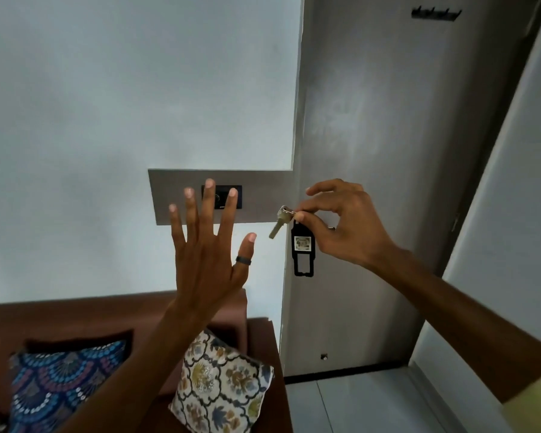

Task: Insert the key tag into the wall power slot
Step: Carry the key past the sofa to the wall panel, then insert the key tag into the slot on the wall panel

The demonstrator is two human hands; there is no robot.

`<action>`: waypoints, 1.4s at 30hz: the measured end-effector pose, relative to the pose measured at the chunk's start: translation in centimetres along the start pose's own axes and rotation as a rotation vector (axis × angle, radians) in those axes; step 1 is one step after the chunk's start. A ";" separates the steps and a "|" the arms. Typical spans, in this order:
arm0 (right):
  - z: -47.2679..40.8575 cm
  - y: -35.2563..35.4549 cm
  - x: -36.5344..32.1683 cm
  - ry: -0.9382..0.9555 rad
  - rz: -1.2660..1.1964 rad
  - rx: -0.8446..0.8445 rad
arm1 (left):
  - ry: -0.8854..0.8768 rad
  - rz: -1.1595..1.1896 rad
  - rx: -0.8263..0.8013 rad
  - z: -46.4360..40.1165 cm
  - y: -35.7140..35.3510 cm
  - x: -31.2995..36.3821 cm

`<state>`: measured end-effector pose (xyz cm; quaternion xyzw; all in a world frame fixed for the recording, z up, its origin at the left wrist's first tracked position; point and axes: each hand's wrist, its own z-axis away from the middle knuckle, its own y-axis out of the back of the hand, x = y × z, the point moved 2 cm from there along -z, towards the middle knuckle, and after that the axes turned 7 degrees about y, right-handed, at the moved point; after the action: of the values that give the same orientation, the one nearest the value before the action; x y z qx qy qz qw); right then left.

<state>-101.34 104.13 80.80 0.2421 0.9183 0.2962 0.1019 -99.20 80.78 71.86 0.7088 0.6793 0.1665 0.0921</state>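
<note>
Brown sofa (75,314) below my raised left hand (206,254), blue patterned cushion (66,379) low to its left, floral cream cushion (222,382) under my wrist, grey door (372,120) behind my right hand (347,220), black coat hooks (436,12) high above it, pale floor tiles (356,407) beneath my right forearm

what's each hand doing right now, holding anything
Left hand: open, fingers spread, holding nothing, raised in front of the wall power slot.
Right hand: pinched shut on the key ring, with key and key tag hanging.
</note>
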 end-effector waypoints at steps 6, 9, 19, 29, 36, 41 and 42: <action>-0.7 -4.9 12.2 0.076 -0.098 0.043 | 0.024 -0.102 -0.014 -0.7 -9.4 0.5; -1.1 -6.9 17.8 0.142 -0.153 0.035 | 0.061 -0.154 -0.037 -1.4 -14.0 1.5; -6.8 -13.8 30.2 0.194 -0.329 0.063 | 0.179 -0.271 -0.029 -2.9 -23.9 0.5; -15.4 -26.5 33.0 0.229 -0.484 -0.021 | 0.271 -0.319 -0.046 -2.8 -33.9 -11.8; -20.5 -34.0 32.9 0.168 -0.406 0.034 | 0.260 -0.296 -0.037 -3.8 -40.3 -20.0; -22.5 -37.4 32.3 0.120 -0.400 0.090 | 0.248 -0.304 -0.030 -5.7 -43.5 -26.0; -22.8 -37.8 32.2 0.124 -0.395 0.098 | 0.238 -0.311 -0.028 -6.1 -44.0 -27.0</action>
<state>-151.18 82.36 75.27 0.0433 0.9657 0.2399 0.0896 -142.97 56.00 58.84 0.5692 0.7844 0.2421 0.0457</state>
